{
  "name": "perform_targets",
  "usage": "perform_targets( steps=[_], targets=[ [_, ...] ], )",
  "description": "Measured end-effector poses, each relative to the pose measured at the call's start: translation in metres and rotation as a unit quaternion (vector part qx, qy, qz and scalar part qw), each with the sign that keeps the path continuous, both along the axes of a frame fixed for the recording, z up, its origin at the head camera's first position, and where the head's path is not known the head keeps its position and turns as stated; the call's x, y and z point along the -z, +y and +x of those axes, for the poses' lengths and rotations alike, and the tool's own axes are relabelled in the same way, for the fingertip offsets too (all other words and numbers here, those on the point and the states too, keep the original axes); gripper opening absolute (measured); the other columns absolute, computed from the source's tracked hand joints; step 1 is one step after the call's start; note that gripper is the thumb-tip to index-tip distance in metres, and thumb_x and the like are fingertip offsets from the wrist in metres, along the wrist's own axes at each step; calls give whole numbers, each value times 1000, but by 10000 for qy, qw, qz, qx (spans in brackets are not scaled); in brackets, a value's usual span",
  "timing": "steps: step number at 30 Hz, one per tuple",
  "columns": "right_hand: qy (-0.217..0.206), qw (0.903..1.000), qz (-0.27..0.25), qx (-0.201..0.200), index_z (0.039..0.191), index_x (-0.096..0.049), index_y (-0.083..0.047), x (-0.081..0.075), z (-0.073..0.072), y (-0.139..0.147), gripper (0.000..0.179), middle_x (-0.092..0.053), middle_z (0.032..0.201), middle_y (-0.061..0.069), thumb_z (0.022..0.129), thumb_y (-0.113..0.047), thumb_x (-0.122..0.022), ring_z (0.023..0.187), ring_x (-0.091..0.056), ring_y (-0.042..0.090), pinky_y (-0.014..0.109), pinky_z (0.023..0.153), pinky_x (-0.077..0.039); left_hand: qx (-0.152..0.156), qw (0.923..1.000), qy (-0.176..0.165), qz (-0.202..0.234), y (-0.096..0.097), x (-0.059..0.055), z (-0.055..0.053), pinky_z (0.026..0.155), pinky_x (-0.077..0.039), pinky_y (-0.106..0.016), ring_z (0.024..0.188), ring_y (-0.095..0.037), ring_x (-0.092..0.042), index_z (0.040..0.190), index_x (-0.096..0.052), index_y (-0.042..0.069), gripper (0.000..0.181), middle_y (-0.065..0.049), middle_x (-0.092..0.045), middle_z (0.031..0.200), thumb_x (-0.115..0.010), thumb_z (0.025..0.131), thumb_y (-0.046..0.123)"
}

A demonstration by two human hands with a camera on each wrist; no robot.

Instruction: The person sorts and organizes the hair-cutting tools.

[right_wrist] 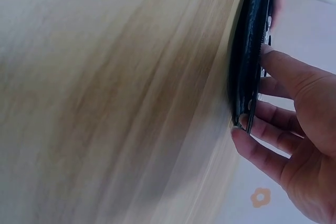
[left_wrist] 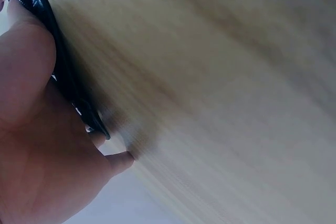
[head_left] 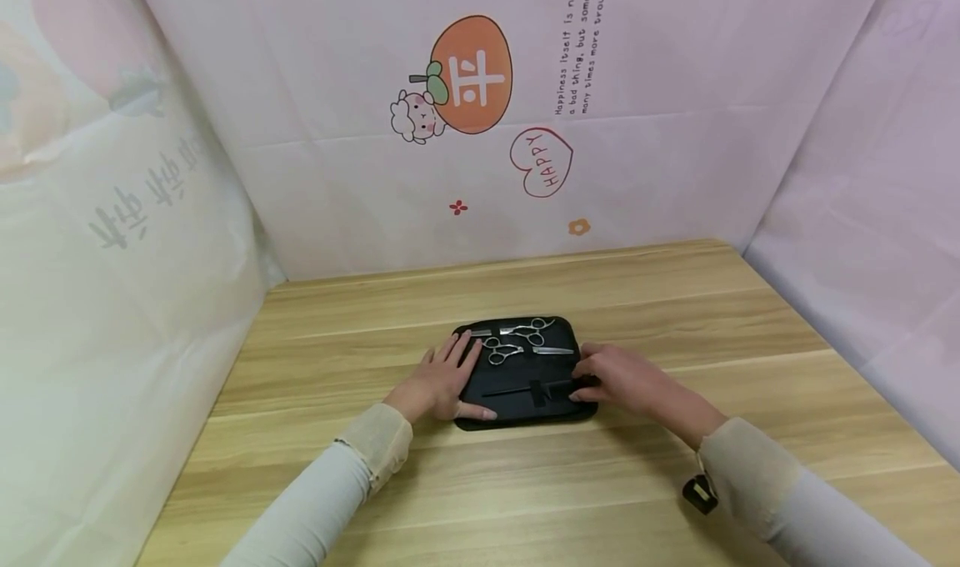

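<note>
Now, lower centre, our left hand (head_left: 442, 379) splayed on scissor case (head_left: 525, 422), right hand (head_left: 618, 377) at rat-tail comb (head_left: 557, 390), grip unclear

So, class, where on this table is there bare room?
Bare table lies between the black case and back sheet, and between left grip and left sheet. Crowded: the case, holding scissors, with left grip and right grip there.

Hand positions, both forearms (head_left: 307, 500) extended
We splay our left hand (head_left: 435, 383), thumb (head_left: 474, 411) apart; our right hand (head_left: 624, 375) curves its fingers (head_left: 587, 360) opposite the thumb.
</note>
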State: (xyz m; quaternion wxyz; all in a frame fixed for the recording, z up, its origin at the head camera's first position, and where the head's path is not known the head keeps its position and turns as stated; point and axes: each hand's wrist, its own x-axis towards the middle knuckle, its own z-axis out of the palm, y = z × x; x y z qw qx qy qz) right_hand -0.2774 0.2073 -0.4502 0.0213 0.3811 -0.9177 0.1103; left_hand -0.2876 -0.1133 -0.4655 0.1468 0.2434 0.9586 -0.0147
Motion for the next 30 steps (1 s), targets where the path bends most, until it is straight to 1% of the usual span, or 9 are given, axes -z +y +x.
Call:
perform_targets(
  steps=[4,7,11,16,19,22,26,30],
  targets=[
    [-13,9999,-110,1,89,-76,-13,0,-1,2,21,-56,83,-2,84,-31,-86,67,-46,5,26,61,-43,7,10000,-10,-6,0,0,1,123,-15,-57,158,-33,-1,166,-4,15,119,-12,4,172,-53,83,85],
    [-78,9998,-177,-20,86,-75,-13,0,-2,4,21,-57,84,-2,83,-30,-86,68,-47,6,26,62,-44,25,10000,-8,5,1,2,1,123,-16,-58,158,-34,-2,166,-5,14,119,-13,4,172,-53,83,84],
    [-222,9994,-252,-89,89,-75,-13,1,-4,5,19,-57,85,-3,85,-29,-85,69,-51,9,26,63,-45,14,10000,20,21,1,3,0,123,-16,-58,158,-34,-3,166,-6,14,119,-13,3,172,-55,83,84],
    [-358,9982,-413,-238,91,-76,-10,0,-6,7,18,-59,87,-1,86,-25,-85,72,-56,14,28,65,-47,-5,10000,-66,25,0,5,-1,123,-13,-57,158,-33,1,166,-2,14,119,-13,7,172,-55,85,82],
    [-456,9972,-499,-332,92,-76,-8,-1,-6,8,17,-60,87,0,86,-22,-84,73,-57,15,28,66,-49,2,10000,-82,36,0,3,-1,123,-13,-58,158,-33,1,166,-2,15,119,-12,7,172,-55,84,82],
    [-545,9961,-557,-409,93,-76,-6,-2,-7,9,17,-62,89,1,87,-20,-84,74,-58,15,29,67,-50,4,10000,-21,54,0,0,1,123,-15,-57,158,-33,-1,166,-4,15,119,-12,4,172,-55,83,83],
    [-565,9957,-563,-479,94,-77,-5,-1,-9,9,17,-62,89,1,87,-19,-83,75,-59,15,29,68,-51,-5,10000,14,21,0,-1,2,123,-15,-57,158,-32,-1,166,-3,15,120,-11,4,172,-54,83,84],
    [-529,9957,-566,-503,93,-77,-6,0,-10,8,15,-61,88,0,87,-18,-83,74,-58,14,28,67,-49,-16,10000,27,12,0,1,1,123,-15,-57,158,-32,-1,166,-3,15,120,-11,5,172,-54,82,85]
  ],
)
